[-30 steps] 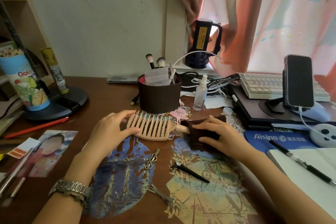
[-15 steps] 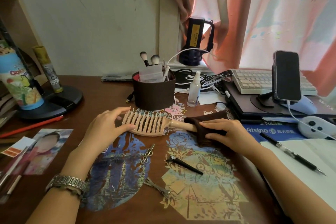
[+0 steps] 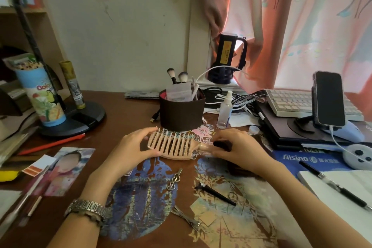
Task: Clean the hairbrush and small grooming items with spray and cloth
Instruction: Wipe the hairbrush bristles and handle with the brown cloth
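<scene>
- 2 hands at a vented pink hairbrush [image 3: 173,145], lying bristles-up on the wooden desk [image 3: 124,115] just in front of a dark brown holder [image 3: 182,112] with makeup brushes.
- Left hand [image 3: 130,151], wristwatch [image 3: 86,210] on the wrist, grasping the brush head's end.
- Right hand [image 3: 239,151] clutching a dark brown cloth [image 3: 222,144] round the handle.
- Clear spray bottle [image 3: 225,110] upright beside the holder.
- Near the forearms: black clip [image 3: 215,193], heart-shaped clip [image 3: 174,180], silver clip [image 3: 186,219].

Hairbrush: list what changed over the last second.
The right hand slid the dark cloth along the hairbrush handle toward the head. The left hand still grips the brush's far end. The spray bottle and clips stayed put.
</scene>
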